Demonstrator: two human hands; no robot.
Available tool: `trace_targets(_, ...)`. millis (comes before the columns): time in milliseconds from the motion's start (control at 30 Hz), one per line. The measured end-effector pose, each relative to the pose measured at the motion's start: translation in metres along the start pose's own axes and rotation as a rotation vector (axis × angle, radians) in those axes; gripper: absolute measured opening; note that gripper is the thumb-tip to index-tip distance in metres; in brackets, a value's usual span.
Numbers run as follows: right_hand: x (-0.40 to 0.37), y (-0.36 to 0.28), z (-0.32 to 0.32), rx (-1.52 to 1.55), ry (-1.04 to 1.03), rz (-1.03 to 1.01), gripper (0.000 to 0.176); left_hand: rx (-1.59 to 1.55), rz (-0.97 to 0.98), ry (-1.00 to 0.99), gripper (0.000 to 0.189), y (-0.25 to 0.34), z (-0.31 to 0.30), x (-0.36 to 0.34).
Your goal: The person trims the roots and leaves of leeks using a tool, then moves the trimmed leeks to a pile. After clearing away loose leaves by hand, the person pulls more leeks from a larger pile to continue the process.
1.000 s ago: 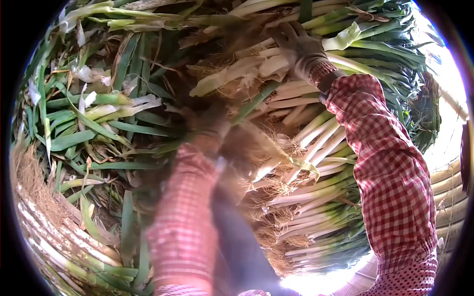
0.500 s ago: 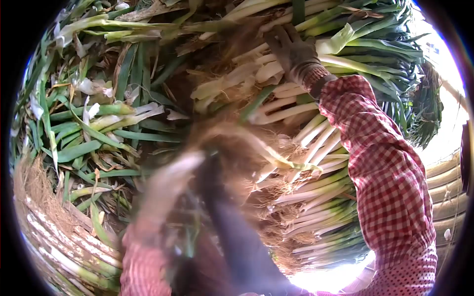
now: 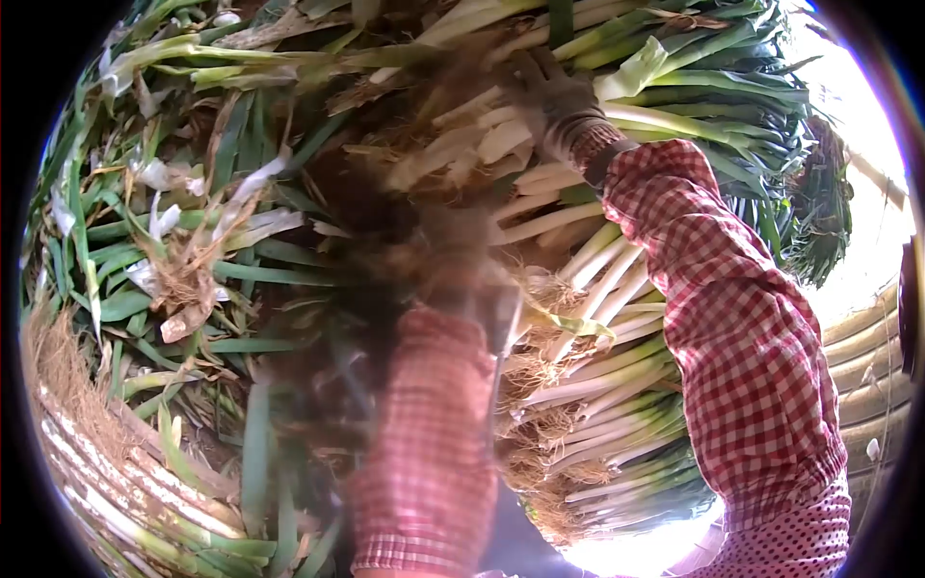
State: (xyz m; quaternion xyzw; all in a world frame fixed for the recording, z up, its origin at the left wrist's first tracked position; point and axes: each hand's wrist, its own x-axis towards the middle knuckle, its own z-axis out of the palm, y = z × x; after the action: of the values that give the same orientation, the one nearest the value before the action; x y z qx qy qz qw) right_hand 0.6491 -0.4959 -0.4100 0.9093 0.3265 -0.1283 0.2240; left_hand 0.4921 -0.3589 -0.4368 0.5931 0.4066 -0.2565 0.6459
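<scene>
My right hand (image 3: 559, 96), in a dirty glove, lies on the pale stalks of a heap of long green onions (image 3: 549, 226) at the upper middle. Its fingers look spread. My left hand (image 3: 453, 246) is smeared by motion near the middle, left of the rooted ends, and its fingers cannot be made out. Whether it holds anything is hidden by the blur. Bundled onions (image 3: 617, 424) with white stems and brown roots lie below my right hand, green tops toward the right.
Loose green leaves and peelings (image 3: 145, 231) cover the left side. More white stems with roots (image 3: 125, 482) lie at the lower left. A ribbed pale surface (image 3: 872, 385) stands at the right edge, and bright light shows at the upper right and bottom.
My left forearm has swung from the lower left toward the middle. A clump of dry peelings and roots now lies on the left leaves. My right hand has shifted slightly left in view.
</scene>
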Motion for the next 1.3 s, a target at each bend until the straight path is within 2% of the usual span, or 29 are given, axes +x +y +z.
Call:
trace_targets(67, -0.004, -0.003, -0.006, 0.007, 0.007, -0.01, 0.084, 0.685, 0.153, -0.163, 0.057, -0.014, 0.014, 0.013)
trace_targets(100, -0.006, -0.004, -0.007, 0.027, 0.071, -0.011, 0.061, 0.827, 0.192, -0.218, 0.052, -0.012, 0.009, 0.014)
trace_targets(133, -0.005, -0.002, -0.008, 0.038, 0.112, -0.012, 0.05, 0.964, 0.24, -0.269, 0.05, -0.001, 0.001, 0.012)
trace_targets(167, -0.003, 0.0, -0.009, 0.048, 0.152, -0.013, 0.041, 0.882, 0.249, -0.294, 0.05, 0.012, -0.01, 0.01)
trace_targets(233, -0.003, -0.001, -0.005, 0.053, 0.159, -0.014, 0.041, 0.655, -0.035, -0.34, 0.045, 0.027, -0.021, 0.01)
trace_targets(300, -0.003, -0.002, -0.006, 0.025, 0.151, -0.013, 0.04, 0.548, 0.408, -0.387, 0.042, 0.006, -0.048, -0.004)
trace_targets(367, -0.005, -0.006, -0.004, -0.012, 0.15, -0.003, 0.041, 0.471, 0.752, -0.395, 0.038, -0.004, -0.077, -0.032)
trace_targets(433, -0.006, -0.009, 0.0, -0.058, 0.171, -0.005, 0.042, 0.414, 0.629, -0.387, 0.037, -0.004, -0.105, -0.053)
trace_targets(467, -0.009, -0.01, -0.001, -0.062, 0.153, -0.007, 0.045, 0.378, 0.376, -0.398, 0.037, -0.011, -0.121, -0.059)
trace_targets(500, -0.009, -0.009, -0.003, -0.07, 0.14, -0.008, 0.048, 0.382, 0.405, -0.31, 0.037, -0.017, -0.131, -0.06)
trace_targets(600, -0.003, -0.006, 0.01, -0.05, 0.062, 0.02, 0.073, 0.72, 0.453, -0.209, 0.036, -0.025, -0.136, -0.073)
trace_targets(633, -0.002, -0.008, 0.008, -0.038, 0.026, 0.027, 0.085, 0.679, 0.325, -0.22, 0.036, -0.036, -0.13, -0.065)
trace_targets(733, -0.005, -0.009, -0.039, 0.022, -0.138, -0.005, 0.087, 0.332, 0.261, -0.186, 0.033, -0.061, -0.11, -0.032)
trace_targets(767, -0.012, -0.011, -0.053, 0.093, -0.069, -0.067, 0.089, 0.323, 0.216, -0.226, 0.032, -0.053, -0.11, -0.028)
trace_targets(833, -0.033, -0.015, -0.084, 0.24, 0.07, -0.196, 0.095, 0.336, 0.294, -0.193, 0.031, -0.077, -0.111, -0.019)
trace_targets(900, -0.069, -0.039, -0.111, 0.45, -0.242, -0.195, 0.114, 0.328, 0.373, -0.161, 0.029, -0.09, -0.111, -0.015)
trace_targets(933, -0.076, -0.055, -0.126, 0.432, -0.445, -0.167, 0.119, 0.29, 0.309, -0.173, 0.029, -0.084, -0.109, -0.017)
trace_targets(1000, -0.105, -0.064, -0.075, 0.319, -0.2, -0.304, 0.119, 0.213, 0.177, -0.19, 0.029, -0.071, -0.108, -0.024)
trace_targets(1033, -0.105, -0.065, -0.04, 0.286, -0.214, -0.304, 0.112, 0.145, 0.176, -0.187, 0.03, -0.055, -0.109, -0.033)
trace_targets(1133, -0.093, -0.056, -0.048, 0.35, -0.23, -0.346, 0.073, 0.487, 0.434, -0.199, 0.031, -0.027, -0.128, -0.042)
trace_targets(1200, -0.1, -0.043, -0.046, 0.378, -0.325, -0.355, 0.061, 0.565, 0.575, -0.233, 0.03, -0.037, -0.163, -0.018)
trace_targets(1233, -0.107, -0.036, -0.036, 0.452, 0.002, -0.383, 0.056, 0.567, 0.554, -0.203, 0.029, -0.04, -0.198, -0.004)
trace_targets(1267, -0.115, -0.022, -0.026, 0.343, -0.166, -0.313, 0.055, 0.445, 0.354, -0.065, 0.029, -0.041, -0.256, 0.011)
trace_targets(1300, -0.12, -0.008, -0.021, 0.216, -0.335, -0.259, 0.055, 0.344, 0.232, 0.093, 0.03, -0.037, -0.31, 0.029)
